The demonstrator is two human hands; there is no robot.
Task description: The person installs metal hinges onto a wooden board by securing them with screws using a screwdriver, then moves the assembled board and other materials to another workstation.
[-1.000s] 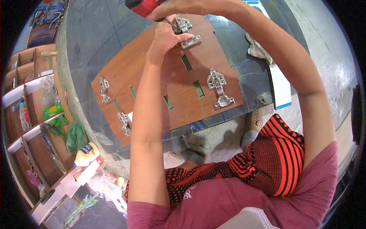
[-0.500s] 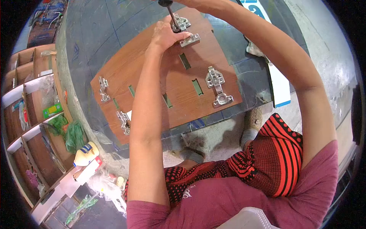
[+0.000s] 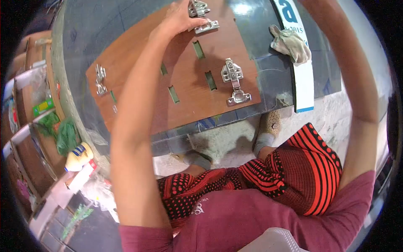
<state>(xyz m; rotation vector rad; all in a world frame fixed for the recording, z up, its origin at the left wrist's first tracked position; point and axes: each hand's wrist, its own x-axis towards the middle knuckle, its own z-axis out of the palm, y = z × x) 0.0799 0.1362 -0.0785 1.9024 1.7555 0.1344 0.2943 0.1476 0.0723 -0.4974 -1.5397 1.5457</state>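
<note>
My left hand [image 3: 179, 19] reaches to the top of a brown wooden board [image 3: 138, 54]. Its thumb presses on a metal cabinet hinge [image 3: 207, 27], and the other fingers curl behind it, partly cut off by the frame. Of my right arm [image 3: 357, 71] only the forearm and upper arm show, raised along the right side; the hand is past the top edge. A second hinge [image 3: 237, 82] lies at the board's right, and another hinge [image 3: 100, 80] at its left edge. Several rectangular slots, such as this slot [image 3: 210, 80], are cut through the board.
The board rests on a dark tabletop [image 3: 268, 80]. A greyish work glove [image 3: 290, 45] lies across a white lettered strip [image 3: 304, 90] at the right. To the left stands a wooden shelf frame [image 3: 54, 84] with green plastic bags [image 3: 67, 136] and a yellowish bottle [image 3: 79, 156].
My right hand has moved right and up out of view, along with the dark-handled screwdriver it held at the hinge. My left hand stays on the hinge. The camera view has shifted, uncovering the glove.
</note>
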